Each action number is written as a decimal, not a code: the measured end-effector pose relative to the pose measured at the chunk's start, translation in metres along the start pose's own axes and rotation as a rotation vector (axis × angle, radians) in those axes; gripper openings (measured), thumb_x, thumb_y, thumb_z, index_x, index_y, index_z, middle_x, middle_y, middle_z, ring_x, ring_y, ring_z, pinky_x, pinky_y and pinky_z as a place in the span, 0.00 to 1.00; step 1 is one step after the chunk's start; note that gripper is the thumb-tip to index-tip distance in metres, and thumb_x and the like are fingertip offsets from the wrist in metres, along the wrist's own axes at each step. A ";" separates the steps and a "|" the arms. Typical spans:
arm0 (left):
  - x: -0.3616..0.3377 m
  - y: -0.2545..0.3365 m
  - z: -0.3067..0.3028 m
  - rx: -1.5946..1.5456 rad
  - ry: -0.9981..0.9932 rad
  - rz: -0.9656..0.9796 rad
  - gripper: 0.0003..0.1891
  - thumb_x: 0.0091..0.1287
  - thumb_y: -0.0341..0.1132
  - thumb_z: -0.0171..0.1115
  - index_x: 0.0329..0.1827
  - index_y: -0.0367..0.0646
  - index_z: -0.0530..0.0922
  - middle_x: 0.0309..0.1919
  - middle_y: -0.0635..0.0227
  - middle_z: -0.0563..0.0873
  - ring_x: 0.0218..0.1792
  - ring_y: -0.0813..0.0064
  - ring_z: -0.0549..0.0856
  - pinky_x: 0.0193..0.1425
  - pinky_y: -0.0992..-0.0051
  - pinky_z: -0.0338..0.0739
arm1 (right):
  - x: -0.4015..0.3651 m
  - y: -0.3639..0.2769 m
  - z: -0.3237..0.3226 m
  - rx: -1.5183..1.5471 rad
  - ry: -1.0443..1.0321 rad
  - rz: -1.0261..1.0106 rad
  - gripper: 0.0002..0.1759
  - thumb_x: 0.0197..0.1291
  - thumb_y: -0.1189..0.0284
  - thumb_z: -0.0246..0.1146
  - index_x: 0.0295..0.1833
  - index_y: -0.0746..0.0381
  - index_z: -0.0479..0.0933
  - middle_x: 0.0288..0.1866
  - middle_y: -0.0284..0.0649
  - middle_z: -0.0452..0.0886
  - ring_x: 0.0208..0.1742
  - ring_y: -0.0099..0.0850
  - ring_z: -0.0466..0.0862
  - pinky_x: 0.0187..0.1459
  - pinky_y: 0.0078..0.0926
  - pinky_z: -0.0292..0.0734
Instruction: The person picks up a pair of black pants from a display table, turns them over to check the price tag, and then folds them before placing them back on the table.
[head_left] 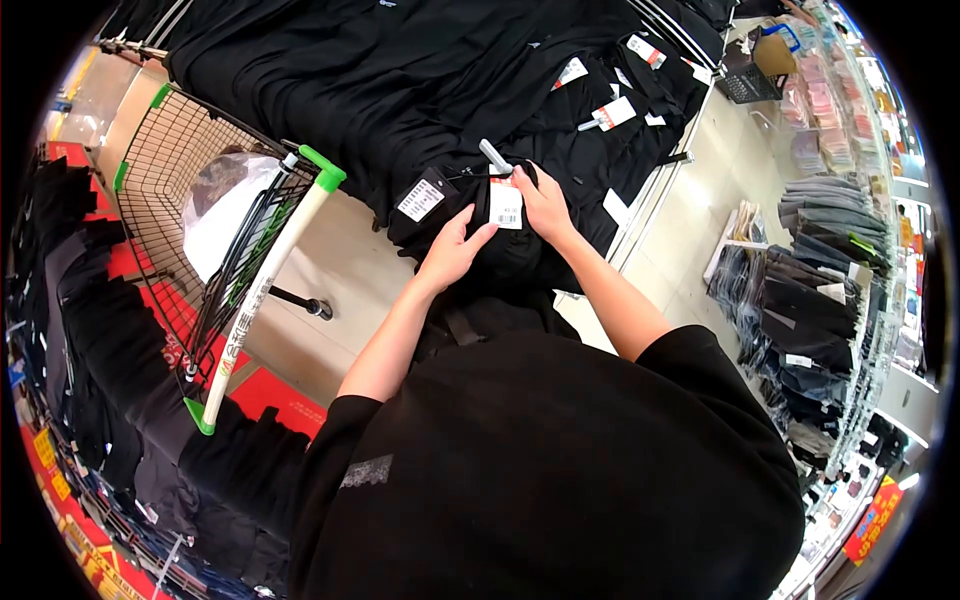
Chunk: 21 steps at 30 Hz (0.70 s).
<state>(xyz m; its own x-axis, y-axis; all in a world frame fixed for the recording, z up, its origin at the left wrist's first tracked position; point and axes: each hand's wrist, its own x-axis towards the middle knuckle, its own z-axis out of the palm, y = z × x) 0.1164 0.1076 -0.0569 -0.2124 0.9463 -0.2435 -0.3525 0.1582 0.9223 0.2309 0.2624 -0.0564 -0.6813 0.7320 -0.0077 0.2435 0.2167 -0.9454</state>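
A white price tag with a red top lies over black fabric in front of me. My right hand is closed at the tag's upper right edge, its thumb on top and fingers curled behind. My left hand grips the black garment just left of the tag, thumb near the tag's lower corner; its other fingers are partly hidden. A black tag with a white barcode label hangs beside it. Above the price tag sticks up a light grey plastic piece, perhaps part of a hanger.
More black clothes with several tags cover the rack ahead, edged by a metal rail. At left stands a shopping cart with a white bag inside. Folded black clothes line the lower left; hanging trousers are at right.
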 end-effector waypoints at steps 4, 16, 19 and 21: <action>0.003 -0.019 -0.001 0.047 0.081 0.005 0.23 0.73 0.33 0.58 0.68 0.33 0.68 0.56 0.64 0.82 0.55 0.80 0.79 0.61 0.78 0.73 | -0.002 -0.003 0.002 -0.098 0.075 0.004 0.15 0.72 0.64 0.53 0.41 0.68 0.73 0.30 0.50 0.78 0.34 0.43 0.80 0.36 0.32 0.71; 0.004 -0.018 -0.004 0.015 0.026 -0.005 0.32 0.71 0.39 0.61 0.69 0.23 0.63 0.62 0.54 0.78 0.61 0.74 0.76 0.65 0.77 0.68 | -0.005 -0.005 0.004 -0.126 0.120 -0.038 0.16 0.71 0.64 0.53 0.40 0.68 0.73 0.28 0.55 0.79 0.35 0.55 0.82 0.32 0.40 0.72; 0.003 -0.012 -0.003 0.030 0.034 -0.002 0.29 0.71 0.37 0.61 0.68 0.25 0.65 0.59 0.57 0.80 0.57 0.76 0.78 0.63 0.77 0.70 | -0.006 -0.005 0.004 -0.133 0.125 -0.044 0.16 0.71 0.64 0.54 0.40 0.68 0.73 0.28 0.56 0.79 0.34 0.55 0.82 0.32 0.41 0.72; 0.002 -0.012 -0.002 0.041 0.022 0.012 0.28 0.71 0.37 0.61 0.67 0.26 0.66 0.57 0.58 0.81 0.56 0.76 0.79 0.62 0.77 0.71 | -0.007 -0.001 0.004 -0.139 0.135 -0.025 0.18 0.70 0.63 0.54 0.44 0.70 0.75 0.28 0.57 0.79 0.34 0.55 0.82 0.32 0.41 0.72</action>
<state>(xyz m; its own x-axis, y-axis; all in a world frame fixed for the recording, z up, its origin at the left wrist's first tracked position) 0.1181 0.1072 -0.0691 -0.2365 0.9419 -0.2386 -0.3123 0.1588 0.9366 0.2326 0.2547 -0.0566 -0.5914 0.8035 0.0677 0.3274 0.3160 -0.8905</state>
